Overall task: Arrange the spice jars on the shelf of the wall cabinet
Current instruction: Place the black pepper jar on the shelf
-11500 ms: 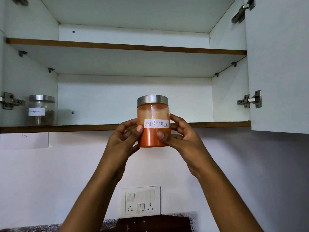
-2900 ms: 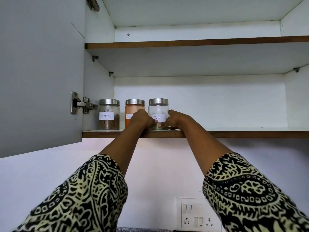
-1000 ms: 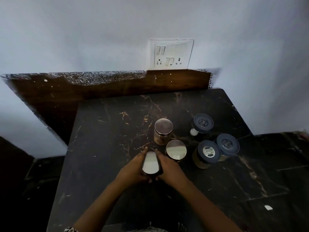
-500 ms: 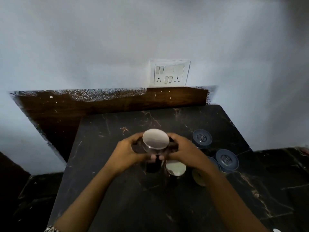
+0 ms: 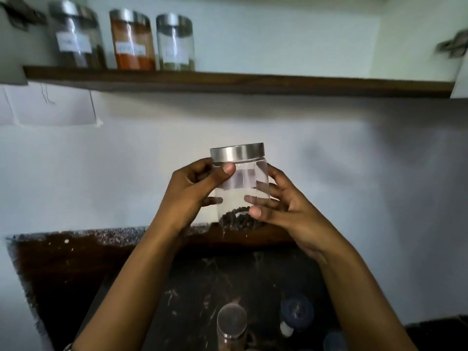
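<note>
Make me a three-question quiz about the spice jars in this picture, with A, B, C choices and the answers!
1. Where is the orange-red powder jar in the row on the cabinet shelf?
A. left end
B. middle
C. right end

2. How many jars stand on the shelf?
A. two
B. three
C. five

3. What is happening to the jar with dark peppercorns?
A. it lies tipped on the counter
B. it stands on the shelf
C. both hands hold it in the air

Answers:
1 B, one jar stands on each side of it.
2 B, three steel lids line up there.
3 C, the left hand and the right hand grip its sides below the shelf.
</note>
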Action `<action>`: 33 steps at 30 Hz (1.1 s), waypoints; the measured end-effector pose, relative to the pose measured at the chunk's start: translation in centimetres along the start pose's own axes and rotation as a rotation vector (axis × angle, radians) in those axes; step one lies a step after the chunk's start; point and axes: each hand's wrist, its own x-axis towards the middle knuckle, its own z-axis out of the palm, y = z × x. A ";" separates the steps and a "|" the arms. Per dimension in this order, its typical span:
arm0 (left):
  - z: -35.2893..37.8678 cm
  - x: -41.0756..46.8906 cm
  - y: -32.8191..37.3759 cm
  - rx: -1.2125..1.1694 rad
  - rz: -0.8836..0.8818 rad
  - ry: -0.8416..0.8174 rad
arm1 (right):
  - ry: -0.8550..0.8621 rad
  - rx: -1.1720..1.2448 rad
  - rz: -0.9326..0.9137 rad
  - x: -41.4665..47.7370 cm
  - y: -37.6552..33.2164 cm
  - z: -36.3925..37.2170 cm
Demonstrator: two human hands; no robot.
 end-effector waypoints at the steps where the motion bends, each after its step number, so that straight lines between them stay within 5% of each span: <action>1: 0.7 0.7 0.8 0.001 0.018 0.007 | 0.047 0.005 -0.036 0.4 -0.7 -0.5; 9: 6.1 3.0 4.5 0.220 0.089 -0.021 | 0.320 -0.145 -0.294 2.1 -4.1 -3.0; 17: 8.3 4.6 6.5 -0.068 0.036 -0.143 | 0.087 0.033 -0.216 1.2 -5.8 -8.5; 24: 11.8 4.9 6.6 0.024 0.107 -0.032 | 0.381 -0.187 -0.342 0.8 -6.4 -9.1; 33: 13.1 5.7 6.4 -0.203 -0.018 -0.094 | 0.209 0.043 -0.232 0.5 -6.5 -12.7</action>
